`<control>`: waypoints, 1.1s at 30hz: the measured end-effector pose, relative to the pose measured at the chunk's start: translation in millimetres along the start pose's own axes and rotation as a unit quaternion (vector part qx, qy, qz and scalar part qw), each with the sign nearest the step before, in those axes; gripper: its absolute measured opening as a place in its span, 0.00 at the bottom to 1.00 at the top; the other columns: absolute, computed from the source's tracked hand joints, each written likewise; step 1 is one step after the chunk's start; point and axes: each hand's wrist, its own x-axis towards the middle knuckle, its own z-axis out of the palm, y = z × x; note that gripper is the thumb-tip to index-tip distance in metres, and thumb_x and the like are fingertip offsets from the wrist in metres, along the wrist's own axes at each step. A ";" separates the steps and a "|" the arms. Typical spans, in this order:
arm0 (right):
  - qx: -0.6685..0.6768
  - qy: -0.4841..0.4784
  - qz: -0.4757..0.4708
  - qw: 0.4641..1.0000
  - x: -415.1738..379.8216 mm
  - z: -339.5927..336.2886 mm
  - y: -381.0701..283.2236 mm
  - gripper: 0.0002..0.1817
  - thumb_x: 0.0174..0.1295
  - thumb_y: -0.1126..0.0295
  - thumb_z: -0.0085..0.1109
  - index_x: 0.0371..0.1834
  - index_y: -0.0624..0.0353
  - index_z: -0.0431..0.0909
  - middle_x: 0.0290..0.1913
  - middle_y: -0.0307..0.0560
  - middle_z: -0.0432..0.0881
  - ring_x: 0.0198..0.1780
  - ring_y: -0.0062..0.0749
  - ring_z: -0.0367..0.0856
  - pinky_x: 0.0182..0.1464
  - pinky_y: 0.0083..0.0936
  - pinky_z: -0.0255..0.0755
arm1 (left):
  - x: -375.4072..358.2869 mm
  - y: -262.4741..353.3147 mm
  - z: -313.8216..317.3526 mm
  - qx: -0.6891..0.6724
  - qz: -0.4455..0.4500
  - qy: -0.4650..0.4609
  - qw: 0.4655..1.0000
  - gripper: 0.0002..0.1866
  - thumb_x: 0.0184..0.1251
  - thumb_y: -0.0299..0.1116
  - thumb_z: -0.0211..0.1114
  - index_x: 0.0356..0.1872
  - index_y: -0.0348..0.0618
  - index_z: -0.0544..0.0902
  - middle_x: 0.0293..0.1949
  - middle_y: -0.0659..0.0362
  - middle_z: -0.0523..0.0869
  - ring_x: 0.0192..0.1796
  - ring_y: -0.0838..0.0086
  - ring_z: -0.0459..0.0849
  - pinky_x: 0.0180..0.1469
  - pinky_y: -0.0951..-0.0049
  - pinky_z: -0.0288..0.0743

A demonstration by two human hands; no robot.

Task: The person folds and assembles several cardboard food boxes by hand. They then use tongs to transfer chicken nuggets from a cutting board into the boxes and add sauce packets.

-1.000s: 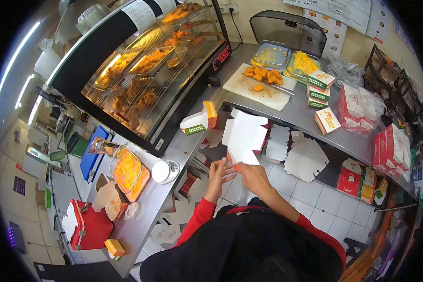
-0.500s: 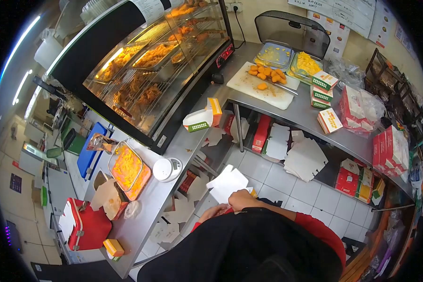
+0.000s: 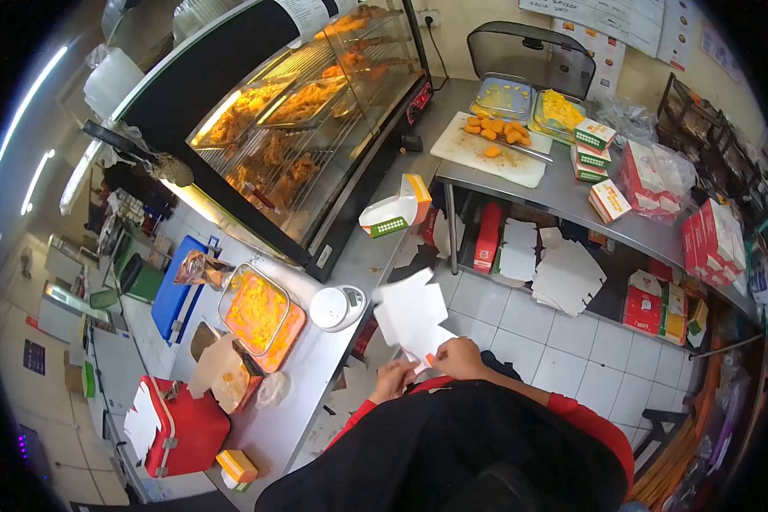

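- Both my hands are close in front of my chest, above the tiled floor (image 3: pixel 520 328), holding a flat white carton blank (image 3: pixel 411 314).
- My right hand (image 3: pixel 459 358) grips the blank at its lower edge; the fingers are curled on the card, with a small orange part of the blank showing just by them.
- My left hand (image 3: pixel 394 377) is at the lower left corner of the same blank, fingers bent against it. Whether they pinch the card or only touch it, I cannot tell.
- The blank stands tilted up and away from me, its unprinted white side facing the camera, flaps spread out at the top.
- It sits just beside the edge of the steel counter (image 3: pixel 350 273) on my left, apart from it.
- On that counter: a round white scale (image 3: pixel 336 307) near the blank, a tray of orange crumb (image 3: pixel 256 314) beyond it, and a folded-up carton (image 3: pixel 394 215) lying on its side further along.
- A heated glass display case (image 3: pixel 307 119) holding fried pieces stands behind the counter.
- On the far worktop: a white cutting board (image 3: pixel 488 147) with fried nuggets, and stacked small boxes (image 3: pixel 594 149) beside it.
- More flat white blanks (image 3: pixel 563 275) lie on the shelf under that worktop, well apart from my hands.
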 end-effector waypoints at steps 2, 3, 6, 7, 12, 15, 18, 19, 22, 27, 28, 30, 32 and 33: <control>0.146 0.073 0.049 0.985 0.6 22.1 13.1 0.12 0.45 0.61 0.65 0.24 0.61 0.85 0.23 0.54 0.82 0.27 0.41 0.83 0.33 0.31 0.75 | -16.0 9.0 17.8 0.037 0.122 0.057 0.990 0.07 0.55 0.24 0.70 0.28 0.34 0.78 0.22 0.60 0.80 0.24 0.81 0.78 0.26 0.83 0.73; 0.226 0.066 0.078 0.969 0.2 27.4 9.8 0.12 0.45 0.64 0.67 0.26 0.63 0.85 0.22 0.51 0.83 0.24 0.31 0.82 0.29 0.24 0.73 | -21.2 11.1 23.0 0.048 0.174 0.055 0.982 0.07 0.55 0.24 0.70 0.29 0.35 0.78 0.24 0.60 0.81 0.26 0.80 0.79 0.29 0.83 0.75; 0.378 0.100 0.079 0.917 -6.2 40.3 -5.2 0.10 0.47 0.69 0.66 0.28 0.65 0.85 0.21 0.46 0.84 0.22 0.22 0.79 0.27 0.19 0.71 | -27.4 9.8 22.4 0.114 0.264 0.053 0.956 0.07 0.56 0.23 0.69 0.31 0.32 0.79 0.26 0.58 0.83 0.29 0.80 0.81 0.34 0.81 0.78; 0.384 0.098 0.108 0.912 -7.9 41.6 -10.6 0.08 0.49 0.71 0.67 0.29 0.66 0.85 0.20 0.44 0.83 0.22 0.18 0.77 0.26 0.16 0.69 | -24.6 6.1 19.1 0.139 0.291 0.054 0.945 0.07 0.56 0.23 0.69 0.32 0.32 0.80 0.26 0.58 0.83 0.29 0.80 0.81 0.35 0.81 0.79; 0.395 0.203 0.073 0.893 -37.3 62.3 -24.4 0.10 0.49 0.70 0.70 0.31 0.67 0.85 0.26 0.47 0.85 0.27 0.21 0.80 0.29 0.17 0.71 | -42.1 9.6 13.9 0.042 0.248 -0.040 0.967 0.09 0.57 0.22 0.68 0.38 0.31 0.79 0.31 0.56 0.84 0.32 0.79 0.82 0.37 0.81 0.77; 0.354 0.236 0.046 0.904 -52.3 67.4 -30.1 0.11 0.49 0.71 0.70 0.31 0.69 0.84 0.30 0.49 0.85 0.31 0.24 0.82 0.35 0.18 0.75 | -55.4 12.4 14.4 0.044 0.223 -0.052 0.973 0.09 0.57 0.21 0.67 0.38 0.31 0.79 0.33 0.56 0.84 0.34 0.78 0.82 0.39 0.82 0.77; 0.396 0.261 0.032 0.880 -60.3 78.0 -34.7 0.10 0.47 0.74 0.71 0.31 0.69 0.84 0.31 0.49 0.85 0.31 0.24 0.82 0.38 0.18 0.76 | -56.4 1.4 9.1 0.094 0.279 -0.040 0.955 0.08 0.58 0.20 0.65 0.38 0.30 0.79 0.33 0.55 0.84 0.35 0.77 0.83 0.41 0.80 0.78; 0.398 0.258 0.040 0.880 -63.3 79.9 -35.5 0.10 0.46 0.74 0.71 0.30 0.69 0.83 0.31 0.49 0.85 0.31 0.24 0.82 0.38 0.18 0.76 | -57.5 -2.2 6.3 0.102 0.284 -0.044 0.952 0.08 0.58 0.20 0.65 0.38 0.30 0.79 0.33 0.55 0.85 0.35 0.78 0.83 0.41 0.81 0.77; 0.407 0.240 0.058 0.879 -66.5 80.8 -38.0 0.11 0.45 0.75 0.72 0.30 0.69 0.83 0.31 0.47 0.85 0.31 0.23 0.81 0.38 0.19 0.76 | -65.4 -3.4 0.5 0.113 0.279 -0.063 0.951 0.08 0.59 0.22 0.66 0.38 0.29 0.80 0.34 0.55 0.85 0.36 0.79 0.83 0.41 0.81 0.77; 0.397 0.250 0.022 0.883 -66.9 83.3 -33.8 0.13 0.45 0.73 0.73 0.33 0.67 0.82 0.32 0.46 0.84 0.33 0.23 0.82 0.39 0.20 0.76 | -91.9 5.8 -1.3 0.043 0.186 -0.109 0.975 0.09 0.61 0.25 0.65 0.40 0.29 0.81 0.34 0.56 0.85 0.37 0.77 0.83 0.43 0.76 0.79; 0.404 0.221 0.022 0.887 -65.7 81.2 -33.8 0.13 0.45 0.72 0.73 0.33 0.67 0.82 0.32 0.45 0.84 0.33 0.23 0.81 0.39 0.20 0.76 | -91.6 8.1 -1.9 0.053 0.188 -0.103 0.975 0.09 0.61 0.25 0.65 0.39 0.29 0.81 0.33 0.55 0.85 0.36 0.75 0.84 0.43 0.76 0.79; 0.414 0.168 0.022 0.894 -61.3 70.5 -34.6 0.14 0.45 0.71 0.74 0.33 0.65 0.82 0.31 0.45 0.84 0.33 0.23 0.81 0.40 0.20 0.76 | -87.3 15.3 -5.3 0.072 0.191 -0.096 0.974 0.08 0.61 0.26 0.65 0.38 0.30 0.82 0.32 0.55 0.85 0.35 0.73 0.85 0.42 0.76 0.79; 0.418 0.108 -0.054 0.900 -59.4 49.4 -46.3 0.16 0.46 0.71 0.73 0.37 0.67 0.82 0.33 0.45 0.84 0.35 0.24 0.81 0.42 0.20 0.76 | -73.8 18.9 -8.5 0.061 0.210 -0.138 0.966 0.17 0.60 0.26 0.66 0.50 0.34 0.74 0.43 0.55 0.81 0.44 0.72 0.81 0.49 0.71 0.77; 0.390 0.103 -0.102 0.909 -56.7 43.8 -51.1 0.16 0.47 0.72 0.72 0.38 0.68 0.81 0.35 0.46 0.84 0.37 0.25 0.82 0.43 0.19 0.76 | -72.5 23.3 3.3 0.038 0.227 -0.142 0.963 0.21 0.61 0.26 0.65 0.53 0.36 0.71 0.45 0.55 0.78 0.47 0.72 0.79 0.51 0.71 0.76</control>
